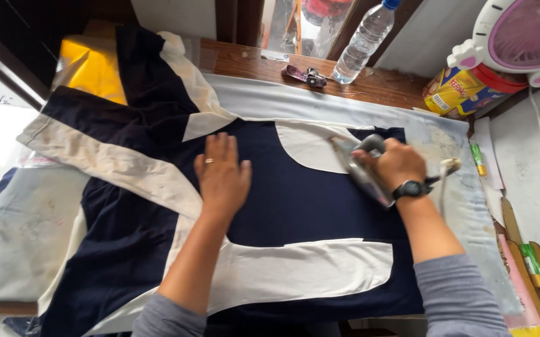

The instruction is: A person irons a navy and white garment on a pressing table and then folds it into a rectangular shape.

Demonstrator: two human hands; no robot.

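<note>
One head-worn camera looks steeply down from close above onto the desk, facing the far wall.

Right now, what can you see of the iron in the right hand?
The iron is a grey metal one with a dark handle, gripped from above by the right hand. It is tilted, its pointed nose aimed up-left onto a white panel of the navy garment. A cord trails rightward behind it.

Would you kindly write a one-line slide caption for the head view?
Left hand flattens navy-and-white fabric while the right hand holds an iron on it.
</note>
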